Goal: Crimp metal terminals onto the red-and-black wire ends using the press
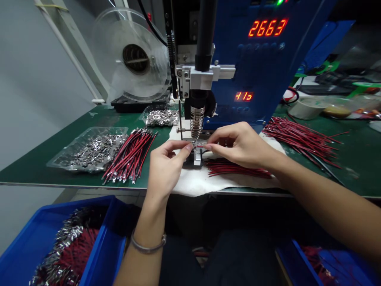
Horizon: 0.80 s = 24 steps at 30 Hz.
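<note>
My left hand [166, 165] pinches with thumb and forefinger at the left side of the small metal fixture [197, 155]. What sits between those fingertips is too small to make out. From the right, my right hand [238, 145] pinches a short red wire [201, 146], which lies level across the top of the fixture. Directly above the wire stands the soldering machine's spring-wrapped tip [197, 123]; I cannot tell whether they touch. A bundle of red and black wires [235, 168] lies on the white cloth [193, 183], partly under my right hand.
Left of the fixture are a clear tray [56, 161] of metal terminals and a pile of red and black wires [131, 155]. Another terminal tray [144, 118] stands behind. More wires [303, 139] lie right. Blue bins [102, 242] sit below the green table [24, 169].
</note>
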{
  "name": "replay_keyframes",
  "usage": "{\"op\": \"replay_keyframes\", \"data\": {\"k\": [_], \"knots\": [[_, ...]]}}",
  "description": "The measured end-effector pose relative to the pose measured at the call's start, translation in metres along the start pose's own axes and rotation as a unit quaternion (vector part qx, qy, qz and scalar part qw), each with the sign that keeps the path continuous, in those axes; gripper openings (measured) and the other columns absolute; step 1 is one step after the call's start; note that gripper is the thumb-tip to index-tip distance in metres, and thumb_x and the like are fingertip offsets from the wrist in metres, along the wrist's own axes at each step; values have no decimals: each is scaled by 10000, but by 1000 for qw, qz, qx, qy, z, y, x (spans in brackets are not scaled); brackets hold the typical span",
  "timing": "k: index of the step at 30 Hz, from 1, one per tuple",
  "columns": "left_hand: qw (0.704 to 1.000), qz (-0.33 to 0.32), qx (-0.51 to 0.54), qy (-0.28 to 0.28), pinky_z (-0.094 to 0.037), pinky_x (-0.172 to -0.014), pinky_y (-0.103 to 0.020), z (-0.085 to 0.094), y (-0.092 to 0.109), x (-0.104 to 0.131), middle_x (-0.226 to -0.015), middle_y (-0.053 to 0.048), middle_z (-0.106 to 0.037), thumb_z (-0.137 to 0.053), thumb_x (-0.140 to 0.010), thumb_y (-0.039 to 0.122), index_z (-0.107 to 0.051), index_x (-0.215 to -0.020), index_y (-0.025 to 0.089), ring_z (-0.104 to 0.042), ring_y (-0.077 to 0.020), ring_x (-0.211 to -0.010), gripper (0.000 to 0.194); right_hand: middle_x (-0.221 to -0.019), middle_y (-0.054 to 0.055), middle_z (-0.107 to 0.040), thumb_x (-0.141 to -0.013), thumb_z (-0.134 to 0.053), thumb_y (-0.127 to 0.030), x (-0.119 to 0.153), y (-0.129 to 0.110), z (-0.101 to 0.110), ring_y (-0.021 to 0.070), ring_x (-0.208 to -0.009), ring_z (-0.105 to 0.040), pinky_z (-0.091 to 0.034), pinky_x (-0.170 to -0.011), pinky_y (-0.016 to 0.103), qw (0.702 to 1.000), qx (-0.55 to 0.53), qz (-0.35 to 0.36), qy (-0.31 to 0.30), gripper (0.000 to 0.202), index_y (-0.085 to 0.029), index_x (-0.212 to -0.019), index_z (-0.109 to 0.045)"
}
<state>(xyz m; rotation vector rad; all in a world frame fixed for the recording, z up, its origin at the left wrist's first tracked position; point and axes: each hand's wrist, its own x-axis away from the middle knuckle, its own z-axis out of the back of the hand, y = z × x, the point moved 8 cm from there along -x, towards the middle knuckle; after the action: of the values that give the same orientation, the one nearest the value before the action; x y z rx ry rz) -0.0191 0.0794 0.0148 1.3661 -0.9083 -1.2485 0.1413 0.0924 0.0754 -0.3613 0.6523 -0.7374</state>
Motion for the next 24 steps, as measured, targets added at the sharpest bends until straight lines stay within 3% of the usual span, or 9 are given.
{"op": "replay_keyframes", "data": {"k": [8, 24], "knots": [[1000, -8, -2, -4, -455, -630, -271, 0, 0, 0, -797, -65, -700, -732, -718, 382, -735, -851, 171, -611, -170, -698, 249, -652, 34, -668, -820, -607, -277, 0, 1, -1, 90, -531, -508, -370, -524, 230, 1000, 9, -12, 12, 199, -124, -781, -728], [1000, 4, -2, 8, -445, -620, -262, 1, -2, 0, -745, -60, -689, -736, -703, 394, -750, -849, 161, -590, -155, -657, 275, -507, -5, -569, -804, -598, -243, 1, 1, -2, 72, -461, -425, -321, -484, 229, 997, 21, -68, 32, 203, -119, -726, -739]]}}
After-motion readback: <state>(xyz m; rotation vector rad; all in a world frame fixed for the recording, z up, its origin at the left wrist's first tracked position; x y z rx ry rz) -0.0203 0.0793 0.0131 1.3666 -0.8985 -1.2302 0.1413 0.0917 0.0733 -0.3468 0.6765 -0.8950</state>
